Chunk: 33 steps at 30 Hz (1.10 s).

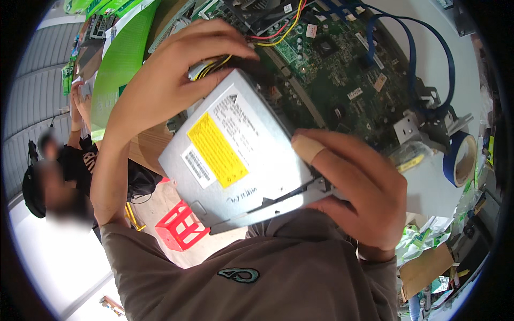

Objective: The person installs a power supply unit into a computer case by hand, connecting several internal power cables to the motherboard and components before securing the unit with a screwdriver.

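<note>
I hold a silver metal power supply (pixel 211 134) with a yellow label, tilted over the front of a green circuit board (pixel 342 69). My left hand (pixel 171 75) is closed on its upper end, beside a bundle of yellow and black wires (pixel 209 68); some fingertips are hidden. My right hand (pixel 358 187) grips the lower right edge, with fingers along the side and the thumb partly hidden underneath. Blue cables (pixel 412 40) loop over the board's right side, near a metal bracket (pixel 407 128).
A blue tape roll (pixel 458 160) lies at the right, above cardboard (pixel 425 267) and plastic packets (pixel 412 238). A green mat (pixel 120 69) is at the upper left. A red stool (pixel 179 224) stands below. A co-worker (pixel 75 160) is at the left, with raised hands (pixel 80 101).
</note>
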Tool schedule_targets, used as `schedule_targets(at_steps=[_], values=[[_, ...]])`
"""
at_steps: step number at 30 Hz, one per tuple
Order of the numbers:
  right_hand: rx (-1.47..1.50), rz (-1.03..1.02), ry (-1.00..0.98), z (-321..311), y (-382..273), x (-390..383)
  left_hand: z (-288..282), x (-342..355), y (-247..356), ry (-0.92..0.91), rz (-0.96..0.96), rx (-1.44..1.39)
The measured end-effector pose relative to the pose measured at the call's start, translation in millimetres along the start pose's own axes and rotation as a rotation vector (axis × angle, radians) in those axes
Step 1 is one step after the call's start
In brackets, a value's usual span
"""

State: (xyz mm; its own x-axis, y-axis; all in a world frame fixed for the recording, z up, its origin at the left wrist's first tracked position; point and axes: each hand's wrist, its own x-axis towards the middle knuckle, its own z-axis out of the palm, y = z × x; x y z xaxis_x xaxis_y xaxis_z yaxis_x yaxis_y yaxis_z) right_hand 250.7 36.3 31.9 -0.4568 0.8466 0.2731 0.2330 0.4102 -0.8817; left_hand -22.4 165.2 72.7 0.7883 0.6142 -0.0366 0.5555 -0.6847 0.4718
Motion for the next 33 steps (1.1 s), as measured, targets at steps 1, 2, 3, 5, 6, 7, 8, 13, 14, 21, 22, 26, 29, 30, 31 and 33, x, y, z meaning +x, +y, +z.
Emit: schedule_targets(at_steps=[1,2,3,5,6,7,8,13,14,21,22,26,29,30,31,33], values=[[0.001,-0.004,0.041,2.9,-1.3,-3.2,1.6,-2.1,0.8,0.011,0.001,-0.002],[-0.003,-0.005,0.089,6.7,-2.1,-4.6,2.3,-4.5,0.9,0.007,0.003,0.016],[-0.01,-0.015,0.105,9.3,-1.8,-5.6,2.8,-6.4,0.1,0.003,0.005,0.034],[-0.026,-0.037,0.138,13.8,-0.8,-8.2,5.8,-7.5,-5.8,0.007,0.011,0.057],[-0.067,-0.034,0.148,13.2,-2.7,-9.1,7.4,-7.5,-7.5,0.021,0.021,0.008],[-0.109,-0.033,0.157,12.3,-5.2,-9.8,8.9,-7.8,-7.0,0.037,0.03,-0.041],[-0.093,-0.015,0.147,10.4,-7.5,-10.5,11.7,-1.0,-4.6,0.058,0.112,0.021],[-0.139,-0.021,-0.01,19.7,-29.1,-2.3,13.3,-11.2,-6.6,0.112,0.148,-0.025],[-0.19,0.02,0.008,23.5,-28.7,-2.5,17.3,-15.8,-5.3,0.124,0.107,-0.075],[-0.286,-0.041,-0.045,18.0,-22.6,-3.0,45.8,-27.5,-23.2,0.404,0.195,-0.076],[-0.337,-0.044,-0.057,15.1,-24.6,-4.0,45.6,-25.3,-24.4,0.395,0.187,-0.091],[-0.366,-0.021,-0.014,15.3,-19.9,-3.9,41.0,-41.5,-11.9,0.541,0.187,-0.265],[-0.314,-0.027,0.035,8.3,-5.3,-17.5,53.4,-71.4,-1.0,0.82,0.239,-0.439],[-0.285,-0.022,0.026,9.6,-1.3,-18.4,60.0,-85.9,5.4,0.88,0.243,-0.564],[-0.3,-0.027,-0.002,12.4,1.0,-19.1,67.1,-99.1,12.0,0.941,0.255,-0.687],[-0.309,0.008,0.091,16.3,-4.4,-21.2,99.6,-108.7,26.3,1.084,0.088,-0.881]])
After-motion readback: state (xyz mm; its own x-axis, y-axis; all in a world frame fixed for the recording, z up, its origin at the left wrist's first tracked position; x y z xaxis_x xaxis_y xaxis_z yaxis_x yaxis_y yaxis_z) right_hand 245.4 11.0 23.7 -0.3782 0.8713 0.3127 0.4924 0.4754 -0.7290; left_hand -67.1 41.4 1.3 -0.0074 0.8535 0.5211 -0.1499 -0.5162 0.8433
